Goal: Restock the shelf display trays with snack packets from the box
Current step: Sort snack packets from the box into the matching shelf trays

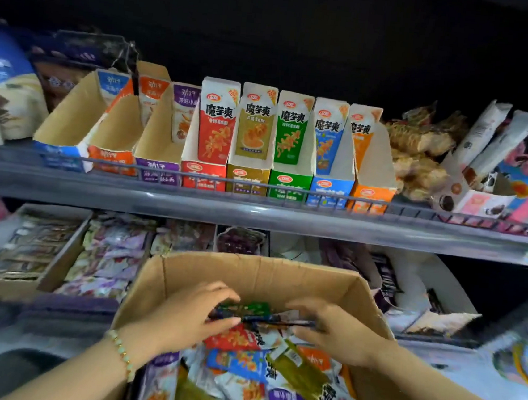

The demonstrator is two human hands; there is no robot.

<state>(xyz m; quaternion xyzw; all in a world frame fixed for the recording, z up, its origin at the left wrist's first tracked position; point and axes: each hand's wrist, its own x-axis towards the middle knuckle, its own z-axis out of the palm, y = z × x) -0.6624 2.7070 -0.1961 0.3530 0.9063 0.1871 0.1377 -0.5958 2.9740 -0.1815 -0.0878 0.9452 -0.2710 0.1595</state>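
Hands in the cardboard box (pixel 255 273), left hand (pixel 193 315) and right hand (pixel 337 332) gripping a stack of snack packets (pixel 258 312) — display trays (pixel 248 179) standing on the far shelf (pixel 255 213).

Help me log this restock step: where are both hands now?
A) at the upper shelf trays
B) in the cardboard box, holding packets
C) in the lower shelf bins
B: left hand and right hand grip a stack of packets inside the cardboard box.
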